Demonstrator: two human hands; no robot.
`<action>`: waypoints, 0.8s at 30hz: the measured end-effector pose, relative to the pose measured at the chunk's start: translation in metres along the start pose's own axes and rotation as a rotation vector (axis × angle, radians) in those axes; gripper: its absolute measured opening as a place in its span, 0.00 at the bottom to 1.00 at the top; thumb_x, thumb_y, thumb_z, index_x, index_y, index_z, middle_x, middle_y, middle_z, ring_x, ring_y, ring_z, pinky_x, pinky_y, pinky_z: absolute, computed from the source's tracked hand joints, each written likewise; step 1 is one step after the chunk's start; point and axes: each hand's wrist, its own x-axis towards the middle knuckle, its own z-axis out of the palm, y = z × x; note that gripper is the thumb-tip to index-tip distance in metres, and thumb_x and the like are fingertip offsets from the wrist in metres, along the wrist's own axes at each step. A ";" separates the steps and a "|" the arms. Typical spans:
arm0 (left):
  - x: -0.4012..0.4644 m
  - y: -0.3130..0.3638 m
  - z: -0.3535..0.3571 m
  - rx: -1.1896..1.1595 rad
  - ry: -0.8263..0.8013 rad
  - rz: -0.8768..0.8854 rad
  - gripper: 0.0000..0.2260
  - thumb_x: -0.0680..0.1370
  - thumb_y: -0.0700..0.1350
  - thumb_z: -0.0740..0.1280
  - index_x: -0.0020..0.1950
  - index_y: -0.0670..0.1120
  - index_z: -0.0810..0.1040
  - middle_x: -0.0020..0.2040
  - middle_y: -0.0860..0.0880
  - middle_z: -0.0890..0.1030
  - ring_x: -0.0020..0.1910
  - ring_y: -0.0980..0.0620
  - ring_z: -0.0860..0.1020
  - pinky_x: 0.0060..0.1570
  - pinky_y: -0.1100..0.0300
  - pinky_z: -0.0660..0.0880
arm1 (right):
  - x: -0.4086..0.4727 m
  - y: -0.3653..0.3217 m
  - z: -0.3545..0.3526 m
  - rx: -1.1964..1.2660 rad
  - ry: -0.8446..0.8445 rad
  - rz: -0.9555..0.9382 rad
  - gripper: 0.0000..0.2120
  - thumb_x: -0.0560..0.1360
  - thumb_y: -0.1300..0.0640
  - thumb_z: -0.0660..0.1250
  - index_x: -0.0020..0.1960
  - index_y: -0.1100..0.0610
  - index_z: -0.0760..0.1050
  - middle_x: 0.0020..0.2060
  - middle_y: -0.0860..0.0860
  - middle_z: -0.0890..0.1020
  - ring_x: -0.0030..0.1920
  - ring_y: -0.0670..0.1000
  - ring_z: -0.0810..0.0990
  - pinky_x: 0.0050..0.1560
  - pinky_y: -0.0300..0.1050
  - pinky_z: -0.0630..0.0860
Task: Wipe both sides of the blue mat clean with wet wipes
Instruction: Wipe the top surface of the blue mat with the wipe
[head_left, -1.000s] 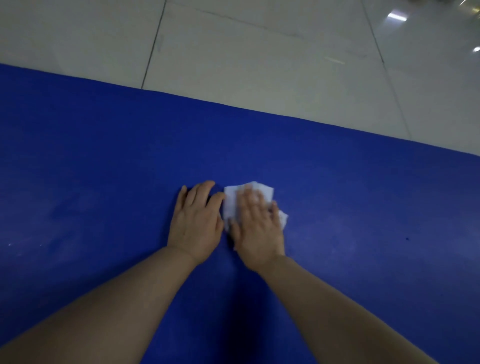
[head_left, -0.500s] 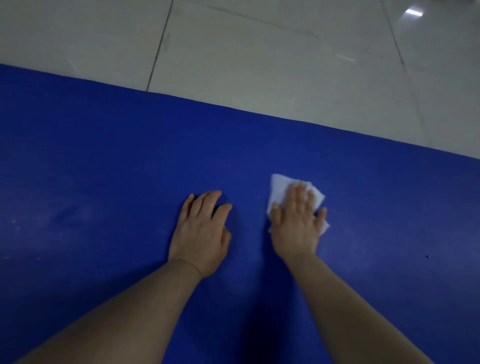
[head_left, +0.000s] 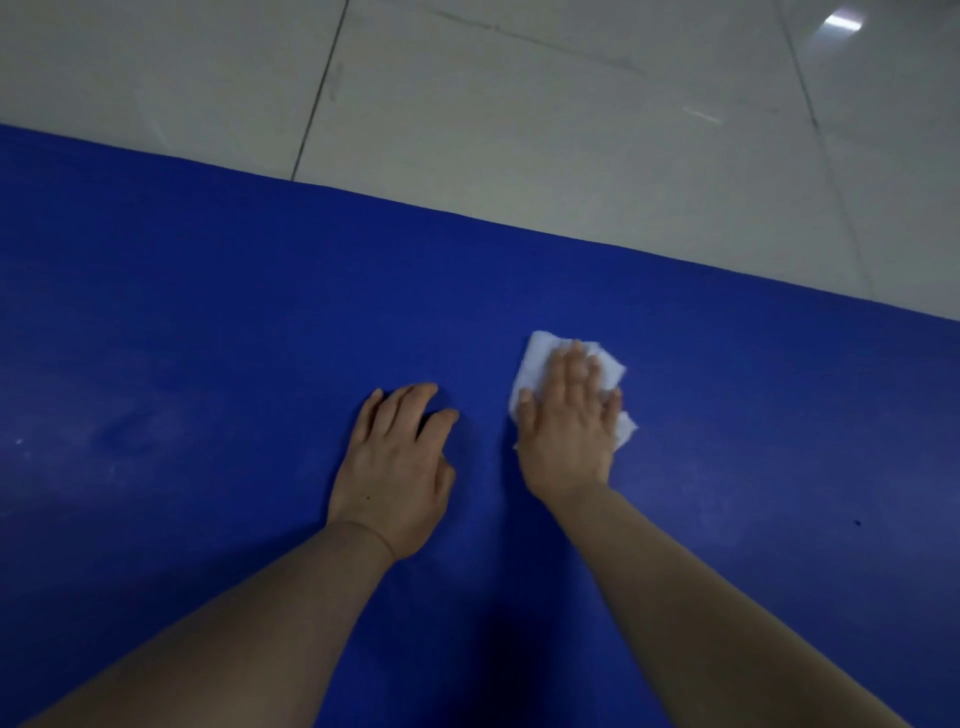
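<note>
Right hand (head_left: 566, 436) now farther right, flat fingers (head_left: 574, 371) on crumpled white wipe (head_left: 540, 358), smooth blue mat (head_left: 208, 338).

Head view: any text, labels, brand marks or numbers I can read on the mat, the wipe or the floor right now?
None. No readable text in this view.
The blue mat shows a plain surface with only faint smudges and specks.
The wet wipe under the right hand is plain white.
The left hand rests on bare mat.
The floor tiles show only grout lines and light glare.
</note>
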 end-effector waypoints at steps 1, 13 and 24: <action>0.000 0.000 0.000 0.001 -0.004 -0.001 0.18 0.70 0.42 0.66 0.60 0.45 0.77 0.65 0.43 0.73 0.64 0.46 0.68 0.69 0.43 0.63 | -0.007 -0.011 0.002 0.007 -0.003 -0.114 0.32 0.78 0.43 0.34 0.78 0.57 0.40 0.77 0.53 0.40 0.76 0.51 0.38 0.73 0.54 0.35; 0.000 0.000 0.001 -0.024 0.000 -0.005 0.17 0.74 0.43 0.60 0.62 0.45 0.74 0.65 0.43 0.73 0.64 0.46 0.68 0.70 0.45 0.60 | 0.004 -0.015 -0.001 0.061 0.021 -0.295 0.31 0.77 0.45 0.36 0.78 0.54 0.52 0.78 0.51 0.51 0.77 0.53 0.48 0.74 0.57 0.43; 0.002 0.001 -0.001 -0.034 -0.034 -0.004 0.19 0.73 0.46 0.54 0.59 0.45 0.77 0.64 0.43 0.72 0.63 0.46 0.69 0.68 0.46 0.58 | 0.054 -0.021 -0.010 -0.014 0.008 -0.232 0.27 0.82 0.49 0.43 0.78 0.55 0.45 0.78 0.53 0.47 0.77 0.54 0.44 0.75 0.58 0.46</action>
